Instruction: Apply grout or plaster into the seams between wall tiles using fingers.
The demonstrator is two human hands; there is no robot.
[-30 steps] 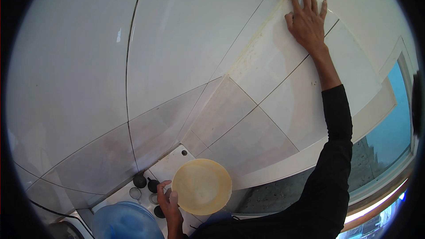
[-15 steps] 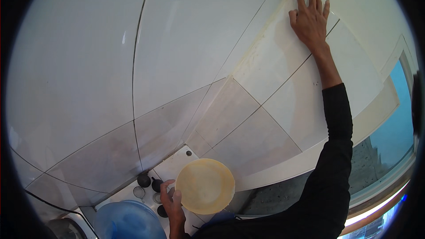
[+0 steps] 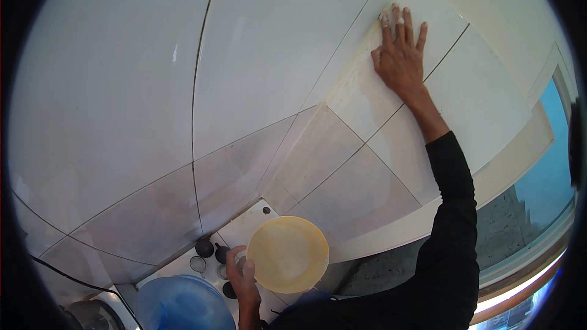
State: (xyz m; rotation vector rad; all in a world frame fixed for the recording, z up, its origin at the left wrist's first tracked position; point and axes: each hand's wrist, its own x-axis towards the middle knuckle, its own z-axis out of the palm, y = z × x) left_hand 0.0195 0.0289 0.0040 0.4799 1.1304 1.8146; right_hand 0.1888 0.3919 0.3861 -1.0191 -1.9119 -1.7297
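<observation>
My right hand (image 3: 400, 64) lies against the tiled wall, fingers stretched out and spread, palm down. Its fingertips touch the corner joint (image 3: 359, 55), where pale yellowish paste is smeared along the seam. White paste (image 3: 384, 18) clings to those fingertips. Low in the view, my left hand (image 3: 243, 278) grips the left rim of a round yellow bowl (image 3: 312, 229), with thumb and a bent finger showing and the other fingers partly hidden. Inside the bowl is a pale layer; how deep it is I cannot tell.
Under the bowl is a white tiled surface (image 3: 241, 226) with small dark and clear round pieces (image 3: 204, 247). A large blue plastic container (image 3: 180, 305) stands at the lower left, near a black cable (image 3: 67, 276). A window frame (image 3: 532, 140) borders the wall at right.
My right hand has slid down and left along the corner joint, away from its upper end. The left hand stays at the bowl; the view has shifted slightly.
</observation>
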